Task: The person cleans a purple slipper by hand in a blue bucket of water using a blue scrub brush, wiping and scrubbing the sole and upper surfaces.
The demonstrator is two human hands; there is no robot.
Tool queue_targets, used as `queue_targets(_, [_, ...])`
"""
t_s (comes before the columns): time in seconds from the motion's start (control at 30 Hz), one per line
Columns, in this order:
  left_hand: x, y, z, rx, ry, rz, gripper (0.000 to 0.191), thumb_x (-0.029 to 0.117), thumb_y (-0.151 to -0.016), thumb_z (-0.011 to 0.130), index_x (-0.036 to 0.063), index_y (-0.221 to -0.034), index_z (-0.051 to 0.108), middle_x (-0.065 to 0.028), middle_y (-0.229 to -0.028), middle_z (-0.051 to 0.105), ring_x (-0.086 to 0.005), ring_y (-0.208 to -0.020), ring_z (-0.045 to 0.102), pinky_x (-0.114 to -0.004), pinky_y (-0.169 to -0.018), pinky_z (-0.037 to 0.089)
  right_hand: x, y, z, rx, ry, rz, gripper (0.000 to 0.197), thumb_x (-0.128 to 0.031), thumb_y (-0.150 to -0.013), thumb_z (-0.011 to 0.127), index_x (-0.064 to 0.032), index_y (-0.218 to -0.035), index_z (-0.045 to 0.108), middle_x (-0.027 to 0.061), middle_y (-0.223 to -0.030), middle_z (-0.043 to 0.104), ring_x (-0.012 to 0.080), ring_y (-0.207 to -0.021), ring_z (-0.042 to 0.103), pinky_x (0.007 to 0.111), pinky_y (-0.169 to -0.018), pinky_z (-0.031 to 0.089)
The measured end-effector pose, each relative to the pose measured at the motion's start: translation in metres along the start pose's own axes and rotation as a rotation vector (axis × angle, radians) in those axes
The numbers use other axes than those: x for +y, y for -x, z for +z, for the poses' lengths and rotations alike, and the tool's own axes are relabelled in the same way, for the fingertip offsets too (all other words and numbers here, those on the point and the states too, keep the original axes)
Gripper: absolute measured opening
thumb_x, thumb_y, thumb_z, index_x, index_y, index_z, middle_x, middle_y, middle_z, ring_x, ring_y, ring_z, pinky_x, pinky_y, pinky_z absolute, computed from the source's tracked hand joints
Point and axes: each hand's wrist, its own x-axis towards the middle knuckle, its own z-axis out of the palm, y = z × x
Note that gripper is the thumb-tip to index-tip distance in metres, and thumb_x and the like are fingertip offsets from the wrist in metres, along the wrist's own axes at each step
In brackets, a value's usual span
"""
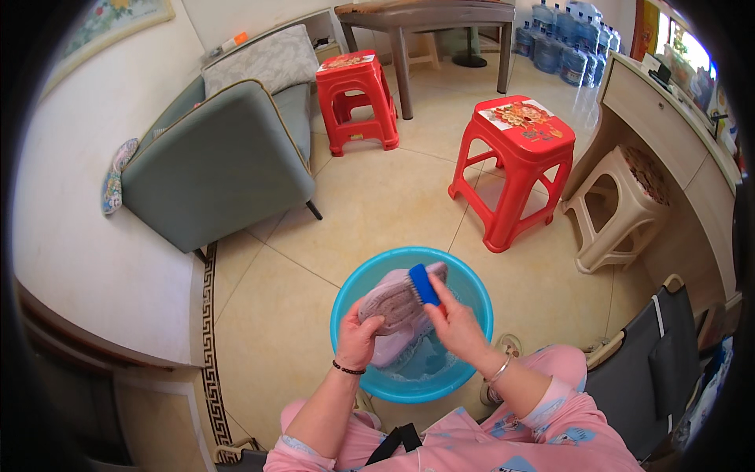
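Over a turquoise plastic basin (485, 318) on the floor, my left hand (357, 339) grips one end of a mauve slipper (392, 307), its textured face turned up. In my right hand (454, 324) is a blue scrubbing brush (422, 283), its pale bristles against the slipper near the far end. Under that slipper, a second, lighter pink slipper (392, 348) rests in the basin, partly hidden. Sudsy water (427, 357) fills the bottom of the basin.
Ahead stand two red plastic stools (519, 147) and a grey-green sofa (224, 165). A beige stool (619, 206) is tucked under a wooden counter (655, 124) at right. Several water-cooler bottles (560, 41) stand at the back. A dark folding chair (643, 360) is beside me.
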Motion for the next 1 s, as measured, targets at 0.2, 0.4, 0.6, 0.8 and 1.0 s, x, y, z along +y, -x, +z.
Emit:
queue_targets(0.2, [0.003, -0.001, -0.004, -0.006, 0.009, 0.003, 0.048, -0.01, -0.081, 0.054, -0.0039, -0.129, 0.053, -0.0128, -0.124, 0.062, -0.0232, -0.113, 0.06, -0.037, -0.1, 0.047, -0.003, 0.011, 0.013, 0.01, -0.034, -0.19, 0.059, -0.019, -0.094, 0.058, -0.0157, -0.148, 0.034, 0.0278, -0.1, 0.064, 0.0422, -0.088, 0.065, 0.046, -0.075, 0.051])
queue_targets(0.4, [0.003, 0.002, -0.004, 0.002, 0.021, 0.012, 0.048, -0.009, -0.08, 0.056, -0.0036, -0.127, 0.054, -0.0125, -0.121, 0.063, -0.0226, -0.111, 0.062, -0.036, -0.098, 0.048, -0.004, 0.0, 0.0, -0.012, -0.061, -0.02, 0.057, -0.022, -0.094, 0.057, -0.0149, -0.147, 0.036, 0.028, -0.1, 0.065, 0.0444, -0.089, 0.064, 0.046, -0.073, 0.052])
queue_targets(0.6, [0.001, -0.002, -0.005, 0.016, -0.039, 0.018, 0.047, -0.009, -0.079, 0.057, -0.0032, -0.126, 0.056, -0.0119, -0.118, 0.065, -0.022, -0.109, 0.063, -0.035, -0.097, 0.048, -0.014, 0.01, 0.001, -0.04, -0.057, -0.064, 0.057, -0.02, -0.094, 0.058, -0.0144, -0.147, 0.037, 0.0285, -0.099, 0.064, 0.0435, -0.088, 0.065, 0.044, -0.073, 0.052])
queue_targets(0.8, [0.001, 0.0, -0.002, 0.012, 0.022, 0.005, 0.048, -0.01, -0.079, 0.057, -0.0032, -0.126, 0.057, -0.0126, -0.118, 0.066, -0.023, -0.11, 0.062, -0.037, -0.099, 0.048, -0.007, 0.007, -0.001, 0.005, -0.087, -0.163, 0.056, -0.018, -0.094, 0.059, -0.0118, -0.146, 0.038, 0.0257, -0.101, 0.064, 0.0312, -0.074, 0.065, 0.036, -0.071, 0.05])
queue_targets(1.0, [0.01, -0.004, -0.001, 0.066, 0.218, -0.005, 0.047, -0.012, -0.078, 0.055, -0.003, -0.124, 0.058, -0.0132, -0.119, 0.065, -0.0257, -0.11, 0.062, -0.039, -0.099, 0.048, 0.009, -0.002, 0.006, 0.044, 0.03, -0.063, 0.056, -0.02, -0.094, 0.058, -0.0124, -0.146, 0.038, 0.0279, -0.096, 0.064, 0.0439, -0.083, 0.065, 0.046, -0.069, 0.051])
